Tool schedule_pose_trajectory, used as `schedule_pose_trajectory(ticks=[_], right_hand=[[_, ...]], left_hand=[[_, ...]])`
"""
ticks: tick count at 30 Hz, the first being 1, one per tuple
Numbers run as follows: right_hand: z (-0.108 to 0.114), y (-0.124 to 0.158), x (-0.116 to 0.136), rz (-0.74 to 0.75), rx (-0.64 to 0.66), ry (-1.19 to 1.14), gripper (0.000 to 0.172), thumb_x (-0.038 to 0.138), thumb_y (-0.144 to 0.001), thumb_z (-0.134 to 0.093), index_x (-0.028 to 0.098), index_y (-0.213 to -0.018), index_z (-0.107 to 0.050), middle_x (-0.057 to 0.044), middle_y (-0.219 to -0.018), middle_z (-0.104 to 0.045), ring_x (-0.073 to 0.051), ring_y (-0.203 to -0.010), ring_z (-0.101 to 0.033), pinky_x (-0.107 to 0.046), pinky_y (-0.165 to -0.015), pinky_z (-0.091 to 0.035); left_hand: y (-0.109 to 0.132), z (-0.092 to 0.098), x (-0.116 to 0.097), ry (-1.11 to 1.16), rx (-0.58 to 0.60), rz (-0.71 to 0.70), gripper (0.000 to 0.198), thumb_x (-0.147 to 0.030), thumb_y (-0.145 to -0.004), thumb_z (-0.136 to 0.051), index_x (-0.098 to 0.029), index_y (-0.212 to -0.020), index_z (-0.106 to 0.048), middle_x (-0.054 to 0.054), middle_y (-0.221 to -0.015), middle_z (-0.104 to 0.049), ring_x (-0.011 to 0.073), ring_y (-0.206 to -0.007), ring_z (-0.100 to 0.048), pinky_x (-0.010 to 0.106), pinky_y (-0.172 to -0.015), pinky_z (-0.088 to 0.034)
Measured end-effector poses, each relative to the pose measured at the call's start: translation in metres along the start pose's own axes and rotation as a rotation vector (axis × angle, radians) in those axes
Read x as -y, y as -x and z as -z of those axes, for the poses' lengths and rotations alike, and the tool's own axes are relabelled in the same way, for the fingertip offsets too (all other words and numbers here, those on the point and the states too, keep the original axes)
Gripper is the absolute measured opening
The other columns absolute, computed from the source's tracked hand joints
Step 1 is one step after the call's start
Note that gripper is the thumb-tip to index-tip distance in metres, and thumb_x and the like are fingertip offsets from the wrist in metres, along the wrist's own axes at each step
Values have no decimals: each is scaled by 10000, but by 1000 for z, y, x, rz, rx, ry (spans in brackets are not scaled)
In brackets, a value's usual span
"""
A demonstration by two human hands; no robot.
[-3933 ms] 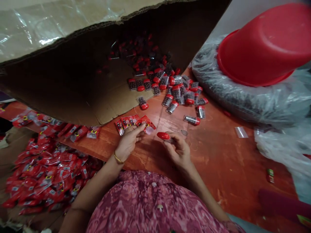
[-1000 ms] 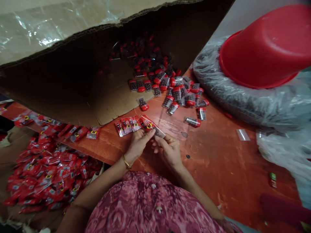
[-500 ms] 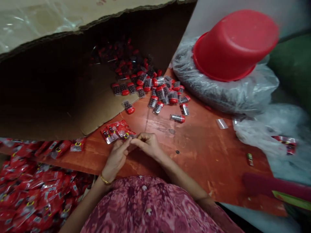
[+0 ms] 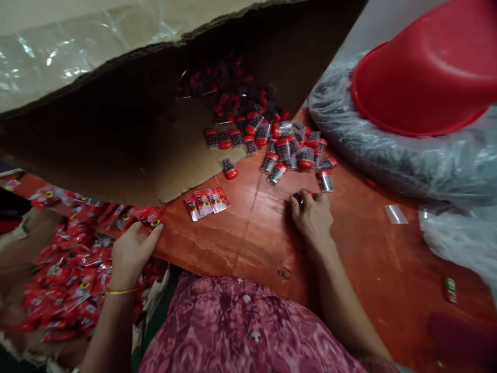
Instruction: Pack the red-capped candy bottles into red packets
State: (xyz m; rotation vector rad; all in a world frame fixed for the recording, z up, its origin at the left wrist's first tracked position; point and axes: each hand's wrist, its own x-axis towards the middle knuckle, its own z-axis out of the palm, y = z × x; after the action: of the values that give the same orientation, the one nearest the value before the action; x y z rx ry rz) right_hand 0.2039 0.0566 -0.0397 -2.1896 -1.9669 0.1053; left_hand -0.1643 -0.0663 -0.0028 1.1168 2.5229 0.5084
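Note:
My left hand (image 4: 132, 248) is at the left of the table, thumb and fingers closed on a small red packet (image 4: 150, 216) with a yellow-and-black mark. More such packets lie close by it. My right hand (image 4: 313, 215) rests on the table with its fingers curled round a small clear container with a red cap (image 4: 300, 197), mostly hidden by the fingers. Just beyond it lies another red-capped container (image 4: 325, 181), near a heap of the same kind (image 4: 285, 147) with dark contents. Between my hands, a few flat red sachets (image 4: 207, 201) overlap on the table.
A large cardboard box (image 4: 186, 171) lies open toward me, containers spilling from it. Below the table's left edge is a pile of red packets (image 4: 73, 280). At the right, a red tub (image 4: 423, 77) sits upside down on a plastic-wrapped bundle (image 4: 388, 171). A clear plastic piece (image 4: 396, 214) lies nearby.
My hands, together over the sachets before, have parted. The left has gone left with a red packet, and the right has moved right and closed on a container. The view has shifted left.

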Motion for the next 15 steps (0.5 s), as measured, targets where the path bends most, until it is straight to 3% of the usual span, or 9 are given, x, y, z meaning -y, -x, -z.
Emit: schedule_pose_trajectory(ticks=[3,6,8,10,12,15], right_hand=[[-12,18,3,169,-109,-51,335,369,-862,-451,178,-1039,-661,-142,-987,-554,-256,-863,-499,-338,-656,-395],[-22,27,7,202,-198,-67,321,329,-878,-434,197,-1074,-652,-146,-1086,-543,-259,-908,-496,-372,-713,-410],[-27,30,10,203,-219,-55,327,324,-884,-431,193,-1100,-640,-156,-1161,-527,-275,-958,-500,-396,-751,-416],[-31,32,11,219,-231,-43,335,331,-880,-443,181,-1117,-625,-165,-1225,-503,-291,-1013,-494,-417,-792,-415],[-34,34,12,241,-246,-43,339,341,-876,-452,175,-1125,-611,-168,-1262,-482,-301,-1057,-480,-431,-829,-406],[-36,36,11,259,-285,-60,337,355,-878,-452,172,-1119,-600,-172,-1263,-481,-301,-1079,-473,-435,-848,-397]], left_hand=[[15,6,-14,-274,-243,-33,580,-575,-740,-551,-141,-1123,-583,58,-610,-595,266,-581,-577,328,-552,-394],[26,-6,-35,-185,-399,-258,488,-519,-830,-479,-144,-1116,-604,38,-593,-599,215,-567,-577,304,-575,-410],[25,-24,-53,-119,-339,-483,396,-456,-868,-456,-158,-1038,-654,62,-671,-657,199,-636,-613,300,-650,-448],[18,-46,-73,-142,-235,-654,353,-399,-880,-453,-171,-1043,-668,125,-975,-698,241,-880,-643,355,-811,-462],[9,-67,-91,-219,-148,-718,334,-346,-870,-476,-173,-1087,-663,163,-1282,-568,317,-1169,-524,473,-985,-375],[-2,-87,-106,-282,-48,-702,313,-292,-864,-478,-204,-1092,-674,155,-1371,-490,361,-1307,-375,584,-1057,-256]])
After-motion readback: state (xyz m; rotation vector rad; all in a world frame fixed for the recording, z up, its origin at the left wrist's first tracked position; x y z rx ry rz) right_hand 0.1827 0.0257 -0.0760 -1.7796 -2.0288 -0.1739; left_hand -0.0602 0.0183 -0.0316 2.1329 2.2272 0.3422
